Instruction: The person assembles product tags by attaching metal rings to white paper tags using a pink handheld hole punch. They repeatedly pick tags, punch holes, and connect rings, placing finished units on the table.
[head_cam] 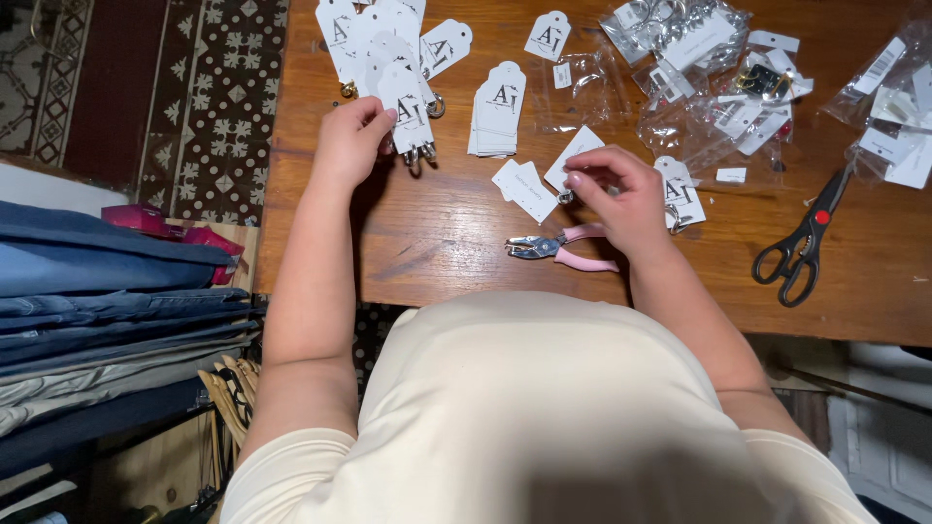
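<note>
Head view: left hand (351, 141) pinches a white tag (406, 102), right hand (621, 194) pinches a small card (573, 157) near clear bags (699, 87) of tags.

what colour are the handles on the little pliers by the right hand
Pink, with silver metal jaws; the pliers lie on the wooden table, clearest in the head view.

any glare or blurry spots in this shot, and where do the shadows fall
Head view: glare on the clear plastic bags; the cream shirt close to the lens is soft; the left hand and right hand cast soft shadows on the wooden table.
</note>
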